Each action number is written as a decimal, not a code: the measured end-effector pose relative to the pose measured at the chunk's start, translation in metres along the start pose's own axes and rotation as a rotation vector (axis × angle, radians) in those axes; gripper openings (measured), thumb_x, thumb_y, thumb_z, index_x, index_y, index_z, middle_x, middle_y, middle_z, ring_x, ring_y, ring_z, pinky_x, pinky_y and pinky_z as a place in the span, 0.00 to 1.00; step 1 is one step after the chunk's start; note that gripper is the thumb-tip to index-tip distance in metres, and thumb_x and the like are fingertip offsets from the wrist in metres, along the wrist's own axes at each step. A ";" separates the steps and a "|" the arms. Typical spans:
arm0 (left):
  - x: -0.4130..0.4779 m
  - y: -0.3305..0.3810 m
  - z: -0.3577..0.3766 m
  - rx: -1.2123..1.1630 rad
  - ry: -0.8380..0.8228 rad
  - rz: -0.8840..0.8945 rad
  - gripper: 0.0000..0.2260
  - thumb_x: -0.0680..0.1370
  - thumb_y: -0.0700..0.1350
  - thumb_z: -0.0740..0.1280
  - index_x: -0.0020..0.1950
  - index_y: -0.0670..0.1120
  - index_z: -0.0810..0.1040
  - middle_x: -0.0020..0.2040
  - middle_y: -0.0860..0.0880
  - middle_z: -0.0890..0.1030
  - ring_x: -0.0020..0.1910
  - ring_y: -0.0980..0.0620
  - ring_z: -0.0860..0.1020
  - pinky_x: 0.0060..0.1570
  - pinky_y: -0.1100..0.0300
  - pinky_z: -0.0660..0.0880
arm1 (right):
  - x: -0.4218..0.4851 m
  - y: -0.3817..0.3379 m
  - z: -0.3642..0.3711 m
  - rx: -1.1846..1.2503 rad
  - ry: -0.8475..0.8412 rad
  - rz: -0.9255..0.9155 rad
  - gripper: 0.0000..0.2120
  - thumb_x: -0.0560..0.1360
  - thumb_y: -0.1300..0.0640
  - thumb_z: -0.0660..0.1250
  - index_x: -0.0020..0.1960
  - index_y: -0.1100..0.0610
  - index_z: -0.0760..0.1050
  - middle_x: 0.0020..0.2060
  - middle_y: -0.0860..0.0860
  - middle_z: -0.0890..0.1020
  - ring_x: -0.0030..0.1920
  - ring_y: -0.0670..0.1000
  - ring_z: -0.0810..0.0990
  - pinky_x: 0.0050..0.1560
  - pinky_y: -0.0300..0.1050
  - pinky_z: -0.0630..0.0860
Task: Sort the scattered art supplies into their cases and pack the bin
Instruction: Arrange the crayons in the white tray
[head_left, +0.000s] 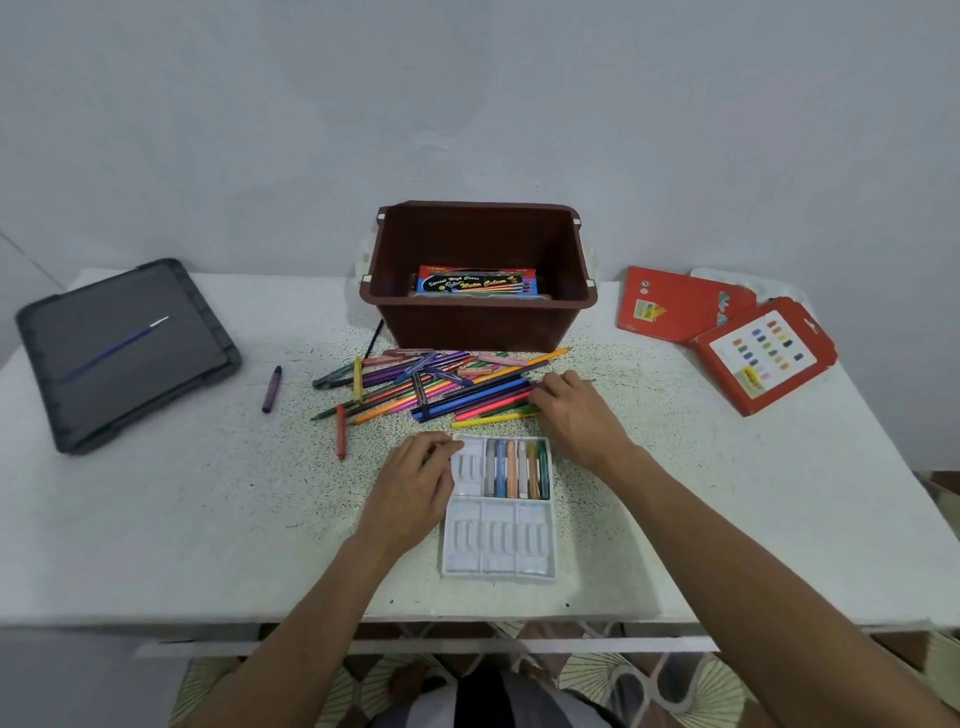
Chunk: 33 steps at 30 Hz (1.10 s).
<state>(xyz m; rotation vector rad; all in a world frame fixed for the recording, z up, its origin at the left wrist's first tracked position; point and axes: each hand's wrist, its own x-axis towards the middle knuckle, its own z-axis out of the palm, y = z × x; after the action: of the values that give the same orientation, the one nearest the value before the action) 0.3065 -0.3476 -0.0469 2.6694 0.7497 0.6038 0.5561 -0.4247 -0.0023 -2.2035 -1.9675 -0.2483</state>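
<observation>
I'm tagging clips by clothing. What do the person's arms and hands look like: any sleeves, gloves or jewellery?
The left hand and right hand wear no gloves, and no ring, watch or bracelet shows. The left arm and right arm are bare to the frame's lower edge; no sleeve is in view.

A speckled white table (208, 519) stands against a plain pale wall (467, 93).

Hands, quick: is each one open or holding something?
Left hand: curled at a corner of the tray; grip cannot be told.
Right hand: on the pencils; grip cannot be told.
</observation>
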 end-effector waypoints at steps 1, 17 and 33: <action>0.000 0.000 0.000 0.002 0.000 -0.002 0.17 0.81 0.45 0.55 0.64 0.43 0.77 0.58 0.48 0.76 0.57 0.50 0.75 0.57 0.56 0.73 | 0.000 0.000 -0.002 0.022 0.015 0.002 0.12 0.68 0.67 0.75 0.51 0.60 0.80 0.42 0.54 0.80 0.41 0.54 0.75 0.42 0.49 0.76; 0.002 0.000 0.001 0.007 0.000 -0.015 0.15 0.80 0.44 0.56 0.63 0.45 0.76 0.56 0.50 0.76 0.54 0.51 0.75 0.53 0.55 0.74 | -0.018 -0.080 -0.022 0.960 -0.068 0.367 0.12 0.76 0.61 0.71 0.59 0.55 0.75 0.37 0.50 0.82 0.35 0.41 0.79 0.40 0.37 0.77; 0.002 0.001 0.001 -0.005 0.004 -0.021 0.15 0.80 0.44 0.56 0.62 0.45 0.77 0.54 0.50 0.76 0.52 0.51 0.74 0.50 0.54 0.74 | -0.021 -0.085 -0.006 0.442 -0.100 0.300 0.20 0.76 0.49 0.70 0.66 0.52 0.75 0.52 0.52 0.74 0.56 0.54 0.70 0.57 0.45 0.68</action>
<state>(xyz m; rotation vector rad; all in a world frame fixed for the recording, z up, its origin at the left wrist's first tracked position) 0.3087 -0.3469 -0.0467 2.6532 0.7751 0.6046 0.4689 -0.4366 0.0003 -2.1940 -1.5156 0.3133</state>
